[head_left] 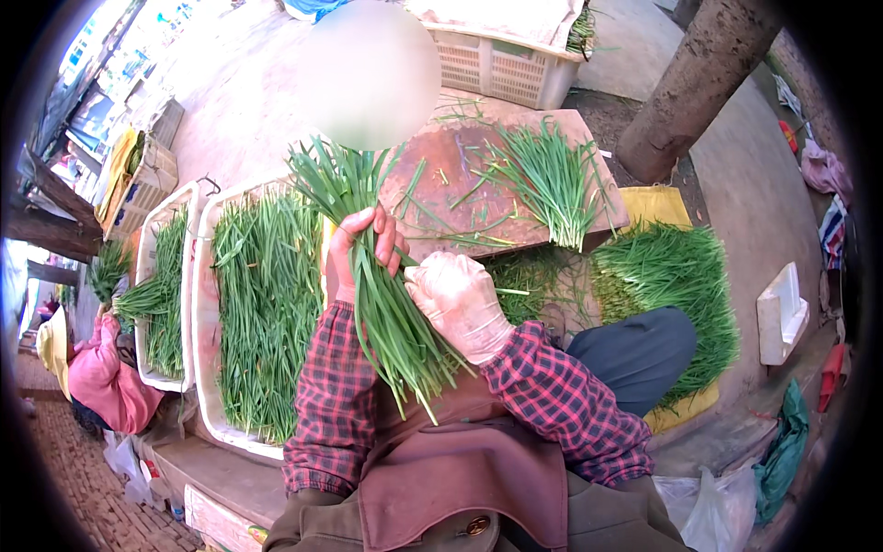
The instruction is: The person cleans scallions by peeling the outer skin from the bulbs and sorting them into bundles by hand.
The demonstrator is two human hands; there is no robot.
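While greens [555,179] litter the board [440,189], a trunk [696,87] stands nearby.

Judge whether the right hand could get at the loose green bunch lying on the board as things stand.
Probably yes: the loose green bunch lies uncovered on the board, just beyond the right hand, with no visible barrier between them.

Two hands [457,299], one held bunch of green stalks [382,313], one loose pile [555,179], one larger mound [671,294], two long white tubs [208,359], one desk [446,170], one co-worker in pink [108,382]
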